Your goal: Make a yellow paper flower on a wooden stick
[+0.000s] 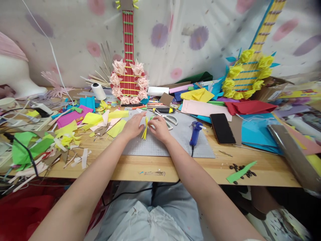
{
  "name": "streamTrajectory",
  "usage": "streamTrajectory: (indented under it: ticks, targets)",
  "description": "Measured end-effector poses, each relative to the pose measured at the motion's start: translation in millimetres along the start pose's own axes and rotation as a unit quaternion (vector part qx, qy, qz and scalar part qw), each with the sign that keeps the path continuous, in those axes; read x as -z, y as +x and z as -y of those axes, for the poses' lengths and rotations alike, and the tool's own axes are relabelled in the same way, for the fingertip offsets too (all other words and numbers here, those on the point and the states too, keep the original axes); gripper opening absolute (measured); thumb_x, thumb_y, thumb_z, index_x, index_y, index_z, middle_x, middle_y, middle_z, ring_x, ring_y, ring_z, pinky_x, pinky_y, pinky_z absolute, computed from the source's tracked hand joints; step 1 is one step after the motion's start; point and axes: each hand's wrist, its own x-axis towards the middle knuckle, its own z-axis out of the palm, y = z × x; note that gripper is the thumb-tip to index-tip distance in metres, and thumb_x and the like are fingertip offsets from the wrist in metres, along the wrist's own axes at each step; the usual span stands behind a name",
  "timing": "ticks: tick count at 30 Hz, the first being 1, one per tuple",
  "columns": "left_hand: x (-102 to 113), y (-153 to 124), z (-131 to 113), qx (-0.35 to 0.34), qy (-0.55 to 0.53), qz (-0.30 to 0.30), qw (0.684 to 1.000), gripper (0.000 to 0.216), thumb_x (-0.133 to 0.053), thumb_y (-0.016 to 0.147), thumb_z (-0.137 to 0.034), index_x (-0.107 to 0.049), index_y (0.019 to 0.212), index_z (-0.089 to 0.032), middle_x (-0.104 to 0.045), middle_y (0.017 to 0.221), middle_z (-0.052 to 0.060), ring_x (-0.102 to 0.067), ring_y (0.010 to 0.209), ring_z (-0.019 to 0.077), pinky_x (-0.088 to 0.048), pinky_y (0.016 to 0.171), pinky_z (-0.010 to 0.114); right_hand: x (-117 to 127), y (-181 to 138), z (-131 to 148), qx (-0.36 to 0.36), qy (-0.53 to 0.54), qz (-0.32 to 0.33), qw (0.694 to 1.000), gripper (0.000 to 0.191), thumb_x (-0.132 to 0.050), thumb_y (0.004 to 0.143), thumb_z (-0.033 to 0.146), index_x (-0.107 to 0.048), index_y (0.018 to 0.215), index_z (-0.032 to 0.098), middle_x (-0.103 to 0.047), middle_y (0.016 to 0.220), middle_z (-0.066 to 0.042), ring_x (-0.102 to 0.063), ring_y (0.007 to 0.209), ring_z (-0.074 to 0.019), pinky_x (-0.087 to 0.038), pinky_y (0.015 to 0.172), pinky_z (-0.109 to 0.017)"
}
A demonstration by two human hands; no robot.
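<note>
Both my hands rest on a grey cutting mat (175, 144) in the middle of the wooden table. My left hand (133, 126) and my right hand (158, 128) pinch a small bundle of thin yellow paper strips (145, 131) between them. The strips hang down from the fingertips toward me, fanned a little at the bottom. Fingers of both hands are closed on the top of the bundle. A pair of scissors (167, 118) lies just behind my right hand.
A blue glue gun (195, 133) lies on the mat's right side, a black phone (222, 128) beside it. Coloured paper scraps (67, 129) cover the left. Two paper guitars (128, 67) lean on the back wall. A green strip with dark seeds (240, 170) sits front right.
</note>
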Motion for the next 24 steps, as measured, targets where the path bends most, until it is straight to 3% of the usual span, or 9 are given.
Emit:
streamTrajectory:
  ticks: [8, 12, 18, 24]
  targets:
    - [2, -1, 0, -0.021, 0.037, 0.003, 0.999, 0.05, -0.049, 0.074, -0.014, -0.04, 0.123, -0.017, -0.046, 0.128, 0.008, -0.037, 0.122, 0.0196, -0.035, 0.1, 0.036, -1, 0, 0, -0.001, 0.013, 0.011, 1.0, 0.012, -0.053, 0.076, 0.017, -0.061, 0.083, 0.022, -0.061, 0.084, -0.005, -0.047, 0.094, -0.0206, -0.032, 0.087, -0.036]
    - [6, 1, -3, -0.034, 0.058, 0.005, 0.998, 0.045, -0.05, 0.073, -0.012, -0.045, 0.117, -0.018, -0.055, 0.112, 0.007, -0.045, 0.111, 0.0204, -0.041, 0.092, 0.035, -2, -1, 0, 0.002, 0.01, -0.004, 1.0, 0.013, -0.054, 0.075, 0.018, -0.062, 0.084, 0.022, -0.061, 0.085, -0.005, -0.048, 0.093, -0.0199, -0.033, 0.087, -0.036]
    - [12, 0, 0, -0.047, 0.104, 0.015, 0.993, 0.025, -0.054, 0.074, -0.023, -0.057, 0.098, -0.02, -0.054, 0.094, 0.007, -0.046, 0.1, 0.0229, -0.044, 0.081, 0.035, -4, 0, -3, -0.025, 0.018, -0.017, 0.999, 0.012, -0.053, 0.077, 0.02, -0.063, 0.083, 0.022, -0.061, 0.084, -0.005, -0.049, 0.093, -0.0202, -0.034, 0.086, -0.035]
    - [8, -1, -1, -0.042, 0.083, 0.024, 0.995, 0.025, -0.054, 0.073, -0.022, -0.057, 0.098, -0.02, -0.053, 0.097, 0.007, -0.044, 0.101, 0.0231, -0.042, 0.085, 0.036, -7, -1, -4, -0.055, 0.033, -0.031, 0.997, 0.013, -0.052, 0.078, 0.021, -0.063, 0.084, 0.022, -0.061, 0.082, -0.005, -0.049, 0.089, -0.0198, -0.035, 0.084, -0.035]
